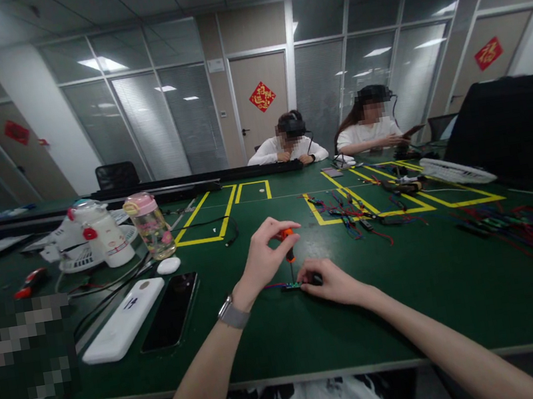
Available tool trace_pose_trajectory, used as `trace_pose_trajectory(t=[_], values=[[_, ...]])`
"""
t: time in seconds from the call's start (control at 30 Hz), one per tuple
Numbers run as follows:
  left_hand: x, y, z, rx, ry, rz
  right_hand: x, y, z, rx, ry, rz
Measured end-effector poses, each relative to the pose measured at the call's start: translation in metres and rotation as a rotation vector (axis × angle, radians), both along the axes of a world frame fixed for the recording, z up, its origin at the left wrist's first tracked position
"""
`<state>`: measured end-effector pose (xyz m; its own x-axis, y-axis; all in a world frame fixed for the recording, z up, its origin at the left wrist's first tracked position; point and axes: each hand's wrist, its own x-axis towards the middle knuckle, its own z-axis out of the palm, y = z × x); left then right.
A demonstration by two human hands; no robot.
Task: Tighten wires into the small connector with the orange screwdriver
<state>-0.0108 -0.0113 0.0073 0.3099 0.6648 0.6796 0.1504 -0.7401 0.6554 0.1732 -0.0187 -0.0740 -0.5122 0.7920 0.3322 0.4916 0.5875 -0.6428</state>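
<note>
- A white power bank point(122, 320) and a dark phone point(170, 311) lay side by side at the left of the green table point(278, 339).
- The left hand point(263, 257) pinched the orange handle of a small screwdriver point(288, 244) in curled fingers, holding it upright.
- The screwdriver tip met a small connector part point(292, 285) directly below.
- The right hand point(333, 281) pressed that part to the table, fingers closed over its right end.

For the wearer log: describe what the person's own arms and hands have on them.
Both forearms are bare, with no sleeves in view. The left hand has a watch at the wrist, with a grey or silver band. The right hand shows no watch or bracelet. No gloves on either hand; rings are too small to tell.
</note>
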Motion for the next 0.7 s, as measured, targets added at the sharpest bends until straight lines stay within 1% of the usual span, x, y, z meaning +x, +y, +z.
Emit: trace_pose_trajectory(t=[0.1, 0.23, 0.3, 0.4, 0.47, 0.57, 0.7], values=[[0.0008, -0.0012, 0.0001, -0.004, 0.004, -0.03, -0.0004, -0.0005, 0.0005, 0.0, -0.001, 0.003], [0.0025, -0.003, -0.0002, -0.101, -0.02, -0.14, -0.0004, -0.0016, 0.0019, 0.002, -0.009, 0.004], [0.0031, -0.0023, -0.0011, -0.093, -0.027, -0.108, 0.0001, -0.0016, 0.0018, 0.002, -0.008, 0.005], [0.0033, -0.0003, -0.0026, -0.007, -0.03, 0.006, 0.0011, -0.0005, 0.0002, 0.004, -0.007, 0.009], [0.0031, 0.0003, -0.0027, 0.034, -0.023, 0.04, 0.0015, 0.0007, -0.001, 0.008, -0.01, 0.01], [0.0029, -0.0006, -0.0012, 0.025, -0.013, 0.009, 0.0014, 0.0017, -0.002, 0.006, -0.013, 0.01], [0.0033, -0.0018, 0.0003, -0.075, -0.055, -0.061, 0.001, 0.0011, -0.0013, 0.002, -0.017, 0.012]])
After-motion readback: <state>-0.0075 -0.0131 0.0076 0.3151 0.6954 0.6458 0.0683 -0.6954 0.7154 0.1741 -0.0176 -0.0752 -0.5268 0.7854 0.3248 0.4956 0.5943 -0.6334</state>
